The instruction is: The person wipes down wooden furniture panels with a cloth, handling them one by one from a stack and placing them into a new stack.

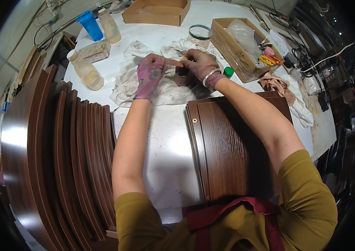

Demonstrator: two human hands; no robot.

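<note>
The left hand (150, 75) and right hand (200, 62), both stained purplish, meet over a small dark brown jar (182, 77). The right hand's fingers curl round the jar's top, and the left hand's fingers pinch toward it from the side, thumb stretched across to the right hand. The jar sits on a stained, crumpled rag (137, 83) spread under both hands.

Just beside the right wrist lies a green cap (228, 71). Nearer the person than the hands, a dark wood door panel (231, 146) lies flat, its far edge close to the rag. Left of the left forearm, a stack of dark wood panels (73, 159) stands on edge. Beyond the hands are a glass jar (200, 35) and a cardboard box (238, 50) of oddments; beyond the left hand stand plastic bottles (86, 70).

Bare white tabletop (167, 154) shows between the forearms.
</note>
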